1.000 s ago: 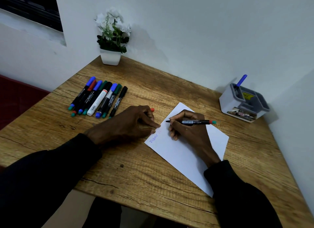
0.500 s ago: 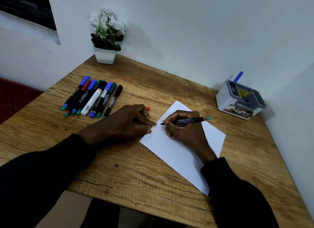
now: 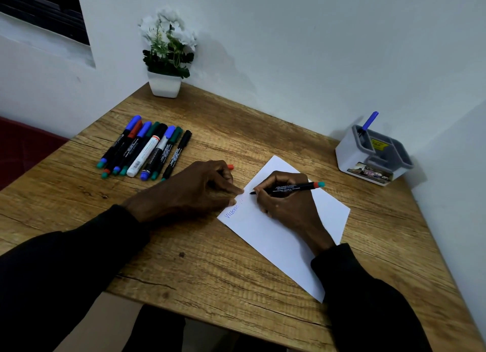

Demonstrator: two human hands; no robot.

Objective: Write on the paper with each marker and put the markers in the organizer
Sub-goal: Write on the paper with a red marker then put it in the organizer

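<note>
Black marker [image 3: 289, 187] pinched in the right grip [image 3: 289, 206], tip over the paper [image 3: 276, 244] just left of the fingers, tail jutting right; left grip [image 3: 200, 188] curls round an orange cap [image 3: 230, 167].

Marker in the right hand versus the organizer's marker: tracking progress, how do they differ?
The held marker lies nearly flat in the right hand, uncapped, tip at the paper; the blue marker stands tilted in the organizer, capped. The held marker's end is red and teal; the blue marker's is blue. Both are slim.
</note>
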